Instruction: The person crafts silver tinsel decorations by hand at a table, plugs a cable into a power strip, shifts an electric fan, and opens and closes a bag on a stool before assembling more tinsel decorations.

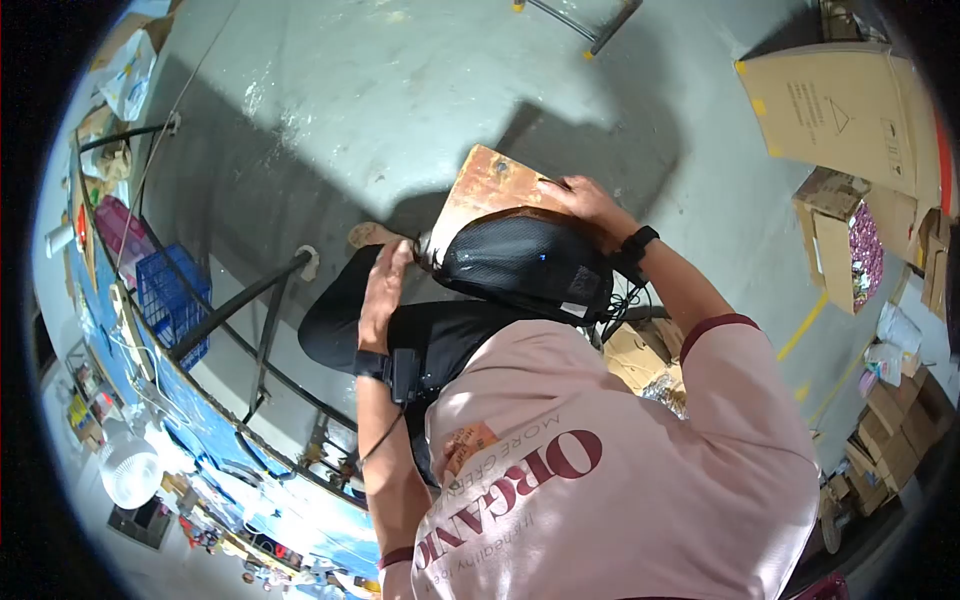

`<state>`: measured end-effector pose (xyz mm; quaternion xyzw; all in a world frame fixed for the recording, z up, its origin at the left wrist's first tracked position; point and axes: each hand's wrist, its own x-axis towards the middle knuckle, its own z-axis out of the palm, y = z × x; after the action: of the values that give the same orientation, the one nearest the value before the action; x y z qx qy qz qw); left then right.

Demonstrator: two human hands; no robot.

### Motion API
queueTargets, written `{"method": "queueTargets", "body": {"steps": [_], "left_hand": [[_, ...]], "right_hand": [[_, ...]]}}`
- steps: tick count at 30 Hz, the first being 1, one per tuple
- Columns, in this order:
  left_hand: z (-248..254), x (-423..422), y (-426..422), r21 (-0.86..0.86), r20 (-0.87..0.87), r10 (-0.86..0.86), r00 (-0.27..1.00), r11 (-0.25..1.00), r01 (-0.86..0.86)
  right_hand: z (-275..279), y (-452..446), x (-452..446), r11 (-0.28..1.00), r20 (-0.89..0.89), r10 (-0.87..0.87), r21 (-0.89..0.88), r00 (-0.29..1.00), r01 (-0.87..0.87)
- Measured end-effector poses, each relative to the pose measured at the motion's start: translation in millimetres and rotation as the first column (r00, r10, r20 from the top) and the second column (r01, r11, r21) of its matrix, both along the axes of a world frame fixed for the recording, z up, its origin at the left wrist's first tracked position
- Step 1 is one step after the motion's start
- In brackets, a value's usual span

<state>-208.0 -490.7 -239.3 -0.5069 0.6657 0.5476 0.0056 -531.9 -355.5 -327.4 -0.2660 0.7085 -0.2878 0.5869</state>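
A worn wooden board [480, 180] with reddish-brown stains lies in front of my body. Over its near part is a black mesh bag [510, 258] with a small blue light and dark cables at its right. My right hand [592, 208], a black band on its wrist, grips the board's right edge; its underside fingers are hidden. At the left, beside the bag and above my black-trousered leg, my left hand [383, 285] has its fingers stretched out and holds nothing. A black device [404, 375] is strapped to that wrist. What supports the board is hidden.
A blue-topped table [215, 410] with a dark metal frame curves along the left, a blue plastic basket [170, 295] beneath it. At right stand a large cardboard box [835, 115] and a smaller open carton [835, 240]. Metal legs [590, 25] show at the top.
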Motion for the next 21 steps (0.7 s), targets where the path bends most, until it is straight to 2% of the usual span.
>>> {"method": "queueTargets", "body": {"steps": [1, 3, 4, 5, 6, 7, 9, 10, 11, 13, 14, 16, 18, 19, 21], "left_hand": [[7, 9, 0, -0.069, 0.041, 0.076, 0.996, 0.995, -0.073], [32, 28, 16, 0.023, -0.031, 0.32, 0.947, 0.947, -0.32], [42, 38, 23, 0.032, -0.037, 0.326, 0.945, 0.945, -0.325], [54, 53, 33, 0.03, -0.05, 0.353, 0.934, 0.936, -0.352], [63, 68, 44, 0.024, -0.066, 0.38, 0.923, 0.925, -0.379], [66, 87, 57, 0.064, -0.13, 0.445, 0.886, 0.895, -0.441], [73, 104, 80, 0.034, -0.196, 0.465, 0.864, 0.883, -0.468], [75, 111, 90, -0.013, -0.174, 0.452, 0.875, 0.887, -0.461], [78, 116, 97, -0.085, -0.149, 0.401, 0.904, 0.906, -0.416], [79, 113, 106, -0.238, -0.103, 0.317, 0.943, 0.912, -0.333], [78, 107, 109, -0.318, -0.091, 0.274, 0.958, 0.903, -0.288], [73, 102, 113, -0.411, -0.092, 0.237, 0.967, 0.876, -0.254], [73, 101, 117, -0.487, -0.062, 0.18, 0.982, 0.853, -0.187], [74, 102, 120, -0.451, -0.109, 0.208, 0.972, 0.861, -0.235], [93, 106, 130, -0.272, -0.185, 0.32, 0.929, 0.892, -0.361]], "right_hand": [[5, -1, 3, 1.0, -0.004, 0.01, -0.005, 1.0, -0.01], [29, -3, 9, 0.984, 0.241, -0.175, 0.015, 0.955, 0.176], [19, 0, 5, 0.986, 0.24, -0.163, 0.015, 0.957, 0.165], [1, 2, 2, 0.999, 0.011, -0.048, -0.024, 0.999, 0.049], [3, -4, 4, 0.996, -0.223, 0.064, -0.041, 0.973, -0.075], [7, -4, 8, 0.991, -0.383, 0.117, -0.016, 0.917, -0.133], [8, -1, 15, 0.921, -0.566, -0.086, -0.358, 0.82, -0.151], [10, -2, 15, 0.863, -0.635, -0.104, -0.44, 0.766, -0.248], [29, -8, 21, 0.856, -0.633, -0.099, -0.448, 0.768, -0.258], [72, -19, 32, 0.878, -0.448, 0.034, -0.414, 0.893, -0.241], [86, -19, 40, 0.836, -0.484, 0.148, -0.405, 0.862, -0.371], [111, -18, 61, 0.721, -0.466, 0.186, -0.533, 0.865, -0.443], [125, -16, 74, 0.655, -0.517, 0.289, -0.507, 0.806, -0.561], [136, -16, 82, 0.625, -0.523, 0.346, -0.491, 0.779, -0.607], [135, -11, 105, 0.437, -0.575, 0.298, -0.628, 0.762, -0.644]]}}
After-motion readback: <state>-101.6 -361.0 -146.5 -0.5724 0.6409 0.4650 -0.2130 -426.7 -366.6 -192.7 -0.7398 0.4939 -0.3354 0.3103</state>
